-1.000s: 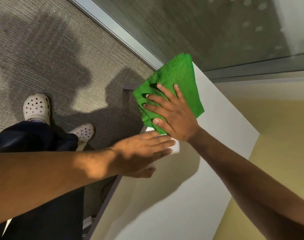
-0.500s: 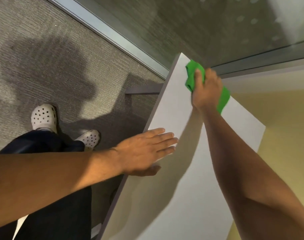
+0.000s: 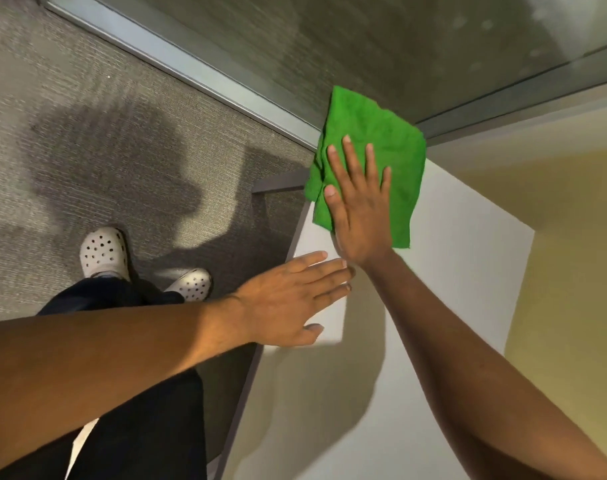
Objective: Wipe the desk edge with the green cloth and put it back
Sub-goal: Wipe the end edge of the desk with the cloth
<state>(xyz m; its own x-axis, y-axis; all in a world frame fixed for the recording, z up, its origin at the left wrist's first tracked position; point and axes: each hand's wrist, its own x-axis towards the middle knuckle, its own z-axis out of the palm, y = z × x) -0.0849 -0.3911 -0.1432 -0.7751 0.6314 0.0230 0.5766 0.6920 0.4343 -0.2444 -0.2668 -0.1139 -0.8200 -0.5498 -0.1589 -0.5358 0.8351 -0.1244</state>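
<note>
Grey carpet [image 3: 104, 140] and a glass partition [image 3: 399, 46] surround the white desk [image 3: 329, 410]. Across its far corner lies the green cloth [image 3: 374, 140], partly overhanging the desk edge [image 3: 296, 233]. Right hand [image 3: 359, 209]: open, fingers spread, palm flat on the cloth, pressing rather than gripping. Left hand [image 3: 291, 299]: open and flat on the desk near the edge, holding nothing. The cloth appears soft, light and limp; expect it to bunch under sideways force. Hold by flat palm pressure, or pinch a folded corner to lift.
</note>
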